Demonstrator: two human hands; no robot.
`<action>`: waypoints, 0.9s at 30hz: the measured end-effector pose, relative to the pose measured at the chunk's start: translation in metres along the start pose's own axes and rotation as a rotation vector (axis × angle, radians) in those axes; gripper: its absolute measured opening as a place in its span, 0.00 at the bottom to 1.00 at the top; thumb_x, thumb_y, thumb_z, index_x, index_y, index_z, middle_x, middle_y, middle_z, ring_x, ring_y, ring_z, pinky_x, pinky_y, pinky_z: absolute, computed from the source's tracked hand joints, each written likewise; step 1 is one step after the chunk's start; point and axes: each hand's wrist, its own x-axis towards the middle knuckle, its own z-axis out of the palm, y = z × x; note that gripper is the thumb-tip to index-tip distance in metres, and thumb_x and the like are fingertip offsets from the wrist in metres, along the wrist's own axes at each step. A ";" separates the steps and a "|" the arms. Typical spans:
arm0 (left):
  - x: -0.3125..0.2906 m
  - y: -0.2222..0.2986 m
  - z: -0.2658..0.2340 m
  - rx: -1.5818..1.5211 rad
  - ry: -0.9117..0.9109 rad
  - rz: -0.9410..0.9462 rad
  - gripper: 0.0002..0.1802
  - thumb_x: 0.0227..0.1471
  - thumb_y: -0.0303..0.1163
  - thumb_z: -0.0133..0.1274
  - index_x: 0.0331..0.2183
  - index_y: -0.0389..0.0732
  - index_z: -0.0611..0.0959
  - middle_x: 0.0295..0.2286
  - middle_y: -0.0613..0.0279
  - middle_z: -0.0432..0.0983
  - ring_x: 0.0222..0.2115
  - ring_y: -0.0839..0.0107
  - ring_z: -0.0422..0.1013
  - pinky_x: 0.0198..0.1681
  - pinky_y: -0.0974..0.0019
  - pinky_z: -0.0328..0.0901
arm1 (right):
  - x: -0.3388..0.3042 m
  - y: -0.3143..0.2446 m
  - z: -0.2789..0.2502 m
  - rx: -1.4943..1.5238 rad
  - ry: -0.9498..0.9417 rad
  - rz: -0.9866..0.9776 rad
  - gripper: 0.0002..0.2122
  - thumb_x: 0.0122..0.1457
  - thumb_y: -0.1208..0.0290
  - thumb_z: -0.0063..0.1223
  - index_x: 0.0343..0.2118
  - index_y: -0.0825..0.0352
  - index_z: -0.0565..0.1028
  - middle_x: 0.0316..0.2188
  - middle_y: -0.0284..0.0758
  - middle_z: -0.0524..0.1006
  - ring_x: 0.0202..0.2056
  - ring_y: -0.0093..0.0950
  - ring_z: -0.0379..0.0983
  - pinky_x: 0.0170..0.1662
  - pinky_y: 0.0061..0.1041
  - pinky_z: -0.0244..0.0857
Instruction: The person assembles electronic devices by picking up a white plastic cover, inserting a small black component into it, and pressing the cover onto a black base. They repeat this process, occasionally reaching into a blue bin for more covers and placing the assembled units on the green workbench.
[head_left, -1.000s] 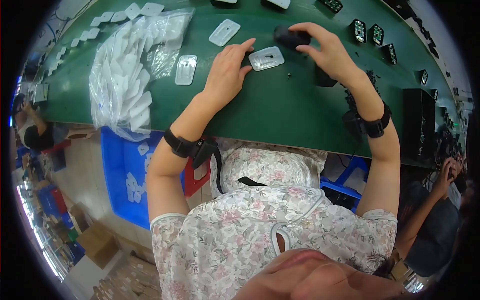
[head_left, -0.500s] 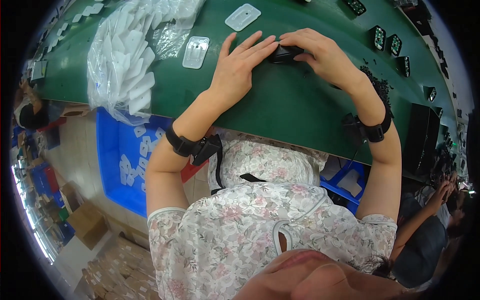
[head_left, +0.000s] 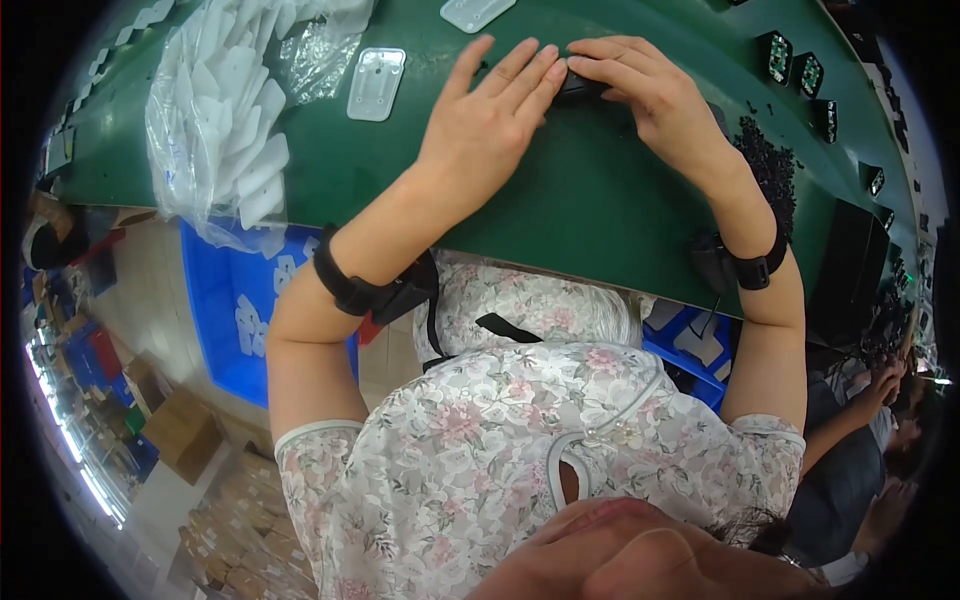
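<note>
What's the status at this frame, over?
Left hand and right hand both pressed on small black part. Clear plate lies left, apart. Nothing blocking.

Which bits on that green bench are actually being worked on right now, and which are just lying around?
In use:
- left hand
- right hand
- small black part pressed under both hands' fingertips

Lying about:
- clear plastic plate
- bag of white plates
- small black units
- pile of tiny black bits
- blue crate
</note>
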 end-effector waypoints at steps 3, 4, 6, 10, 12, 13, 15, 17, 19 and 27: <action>0.011 0.011 0.004 0.110 0.014 -0.055 0.29 0.40 0.36 0.58 0.47 0.36 0.75 0.46 0.56 0.73 0.48 0.66 0.68 0.56 0.55 0.55 | 0.015 0.013 -0.009 0.274 -0.153 0.212 0.22 0.44 0.87 0.54 0.46 0.67 0.73 0.45 0.35 0.75 0.47 0.32 0.71 0.51 0.27 0.66; 0.018 0.010 0.004 0.137 0.055 -0.082 0.30 0.37 0.39 0.62 0.44 0.36 0.76 0.40 0.57 0.75 0.42 0.67 0.70 0.52 0.56 0.57 | 0.023 0.016 -0.013 0.437 -0.163 0.200 0.21 0.49 0.81 0.56 0.49 0.67 0.71 0.44 0.36 0.75 0.47 0.28 0.72 0.52 0.26 0.65; 0.028 0.000 0.014 -0.001 0.074 -0.140 0.28 0.38 0.39 0.62 0.43 0.37 0.77 0.38 0.59 0.76 0.40 0.66 0.70 0.52 0.57 0.57 | 0.023 0.030 -0.007 0.671 -0.081 0.291 0.21 0.51 0.79 0.56 0.50 0.68 0.68 0.43 0.36 0.75 0.43 0.26 0.71 0.48 0.24 0.66; 0.038 -0.007 0.007 -0.624 0.080 -0.520 0.19 0.47 0.37 0.59 0.39 0.36 0.80 0.29 0.59 0.79 0.32 0.69 0.72 0.42 0.66 0.63 | 0.014 0.014 -0.017 0.801 0.060 0.424 0.23 0.56 0.74 0.56 0.55 0.65 0.66 0.44 0.35 0.74 0.48 0.26 0.70 0.52 0.24 0.63; 0.048 -0.005 0.000 -1.019 0.009 -0.695 0.18 0.54 0.38 0.54 0.39 0.32 0.80 0.28 0.57 0.79 0.27 0.72 0.73 0.31 0.71 0.66 | 0.012 -0.001 -0.022 0.818 0.147 0.426 0.26 0.55 0.70 0.58 0.56 0.66 0.64 0.45 0.33 0.73 0.47 0.23 0.69 0.52 0.22 0.62; 0.054 -0.005 0.003 -1.021 0.008 -0.690 0.18 0.54 0.38 0.54 0.39 0.32 0.80 0.28 0.57 0.79 0.27 0.72 0.73 0.31 0.71 0.66 | 0.012 0.004 -0.024 0.815 0.150 0.427 0.26 0.55 0.70 0.58 0.56 0.66 0.64 0.45 0.33 0.73 0.47 0.23 0.69 0.52 0.22 0.62; 0.067 -0.007 0.007 -1.205 -0.052 -0.676 0.18 0.54 0.38 0.55 0.41 0.33 0.79 0.28 0.58 0.79 0.28 0.71 0.73 0.32 0.70 0.66 | 0.012 0.021 -0.030 0.794 0.194 0.536 0.26 0.55 0.68 0.59 0.56 0.67 0.65 0.44 0.32 0.73 0.46 0.22 0.69 0.51 0.22 0.63; 0.067 -0.013 0.013 -1.142 0.070 -0.636 0.18 0.54 0.37 0.55 0.43 0.34 0.78 0.28 0.59 0.78 0.28 0.72 0.73 0.32 0.70 0.65 | 0.011 0.044 -0.033 0.789 0.250 0.556 0.26 0.55 0.65 0.59 0.55 0.69 0.65 0.44 0.35 0.73 0.46 0.24 0.70 0.51 0.23 0.64; 0.065 -0.018 0.008 -1.078 0.190 -0.598 0.19 0.53 0.36 0.55 0.44 0.35 0.77 0.29 0.60 0.78 0.29 0.72 0.72 0.32 0.71 0.65 | 0.013 0.065 -0.041 1.080 0.495 0.786 0.19 0.52 0.82 0.54 0.48 0.69 0.69 0.40 0.37 0.75 0.36 0.24 0.73 0.41 0.21 0.69; -0.008 -0.039 -0.040 -0.521 0.212 -0.496 0.16 0.50 0.29 0.57 0.43 0.40 0.78 0.35 0.60 0.74 0.30 0.68 0.69 0.35 0.66 0.64 | -0.006 0.115 -0.050 -0.203 0.010 1.026 0.31 0.56 0.40 0.44 0.46 0.69 0.72 0.33 0.42 0.78 0.35 0.32 0.78 0.40 0.32 0.68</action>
